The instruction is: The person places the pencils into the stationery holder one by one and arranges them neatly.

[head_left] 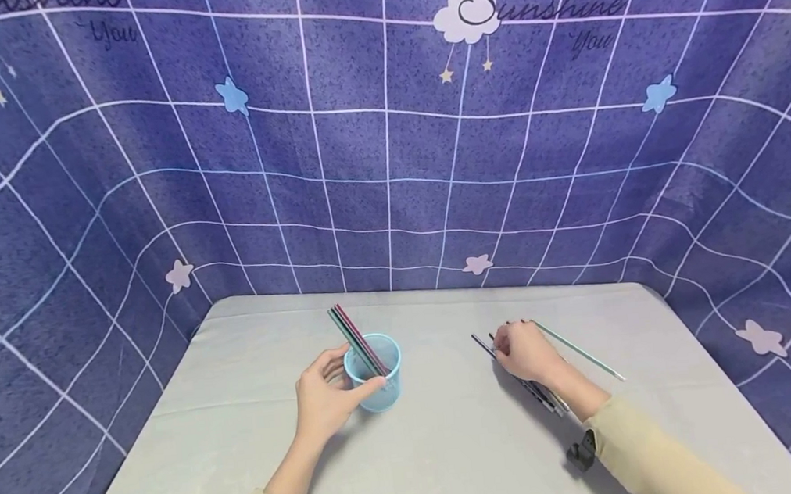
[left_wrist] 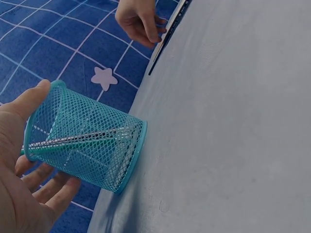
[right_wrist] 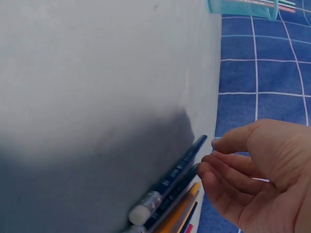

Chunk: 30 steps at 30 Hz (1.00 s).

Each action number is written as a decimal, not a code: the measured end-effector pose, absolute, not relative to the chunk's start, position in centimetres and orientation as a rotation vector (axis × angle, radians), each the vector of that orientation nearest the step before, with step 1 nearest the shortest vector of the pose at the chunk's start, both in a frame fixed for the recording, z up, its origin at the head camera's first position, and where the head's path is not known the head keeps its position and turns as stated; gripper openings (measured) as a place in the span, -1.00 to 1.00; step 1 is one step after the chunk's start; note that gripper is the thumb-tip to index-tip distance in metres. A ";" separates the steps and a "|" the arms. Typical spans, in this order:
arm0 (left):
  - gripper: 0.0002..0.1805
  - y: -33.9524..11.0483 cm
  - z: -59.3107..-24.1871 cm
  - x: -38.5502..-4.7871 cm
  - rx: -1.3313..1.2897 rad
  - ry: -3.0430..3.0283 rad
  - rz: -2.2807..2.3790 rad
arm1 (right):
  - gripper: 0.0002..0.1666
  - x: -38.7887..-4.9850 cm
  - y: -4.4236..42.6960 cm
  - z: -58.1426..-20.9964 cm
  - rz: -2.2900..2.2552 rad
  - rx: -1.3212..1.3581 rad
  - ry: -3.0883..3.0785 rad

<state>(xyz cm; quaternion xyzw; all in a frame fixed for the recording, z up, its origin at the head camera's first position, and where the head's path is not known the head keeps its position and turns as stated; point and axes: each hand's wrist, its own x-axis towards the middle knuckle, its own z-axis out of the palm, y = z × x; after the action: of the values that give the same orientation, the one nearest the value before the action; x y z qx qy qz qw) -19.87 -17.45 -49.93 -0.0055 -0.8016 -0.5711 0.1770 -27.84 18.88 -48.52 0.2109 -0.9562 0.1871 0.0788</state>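
Note:
A light-blue mesh pen cup (head_left: 390,392) stands on the table with several pencils (head_left: 350,331) leaning in it, their ends above the rim. My left hand (head_left: 325,394) holds the cup, thumb on the near rim and fingers round its left side. To the right, my right hand (head_left: 528,355) hovers over several loose pencils (head_left: 540,397). The right wrist view shows dark-blue pencils (right_wrist: 167,182) with white erasers, and a yellow one (right_wrist: 181,211) beside them. There, the right fingers are loosely bent near the pencil tips with nothing visibly between them.
A light-green pencil (head_left: 581,352) lies apart, slanting right of my right hand. The table (head_left: 441,447) has a pale cloth over it. Blue gridded fabric (head_left: 388,161) with stars and clouds hangs behind and at both sides.

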 end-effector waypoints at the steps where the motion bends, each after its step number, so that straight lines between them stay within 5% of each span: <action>1: -0.16 -17.4 -49.9 -19.9 -0.017 -2.269 -1.612 | -0.93 -27.8 18.8 -48.7 0.549 0.642 -2.861; 14: -0.16 -17.4 -50.0 -20.0 -0.007 -2.280 -1.605 | -0.91 -27.8 18.0 -49.5 0.519 0.572 -2.933; 30: -0.15 -17.4 -49.8 -20.0 0.013 -2.296 -1.602 | -0.95 -29.9 18.1 -45.0 0.842 0.643 -2.790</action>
<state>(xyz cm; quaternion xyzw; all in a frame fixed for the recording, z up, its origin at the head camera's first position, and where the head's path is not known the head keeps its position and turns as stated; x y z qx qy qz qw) -20.00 -17.43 -49.81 0.0046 -0.8081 -0.5638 0.1702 -29.92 18.09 -44.98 0.2147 -0.9320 0.2813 0.0787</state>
